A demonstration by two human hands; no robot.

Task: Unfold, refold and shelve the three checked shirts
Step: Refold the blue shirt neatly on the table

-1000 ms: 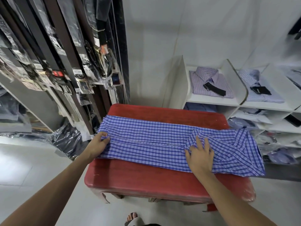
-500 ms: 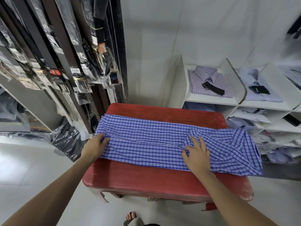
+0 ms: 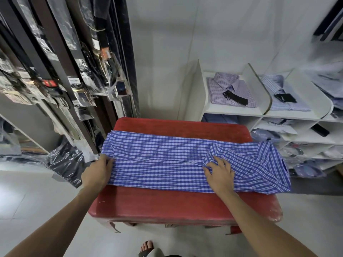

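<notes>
Worktop: red, with a bare strip on its near side and a narrower one behind the shirt.
Blue checked shirt: folded into a long band across the worktop; both ends overhang the worktop's side edges (the right end is bunched).
Left hand: at the shirt's left end, grip clenched on the cloth edge.
Right hand: on the shirt right of the worktop's middle, fingers curled, grasping a fold.
Floor: pale tiles open left of and in front of the worktop.
White shelf unit: behind the worktop's right corner; top compartments each hold one folded shirt, a lilac shirt nearest; lower ones hold more.
Hanging rack: left of the worktop, packed with bagged dark goods.
</notes>
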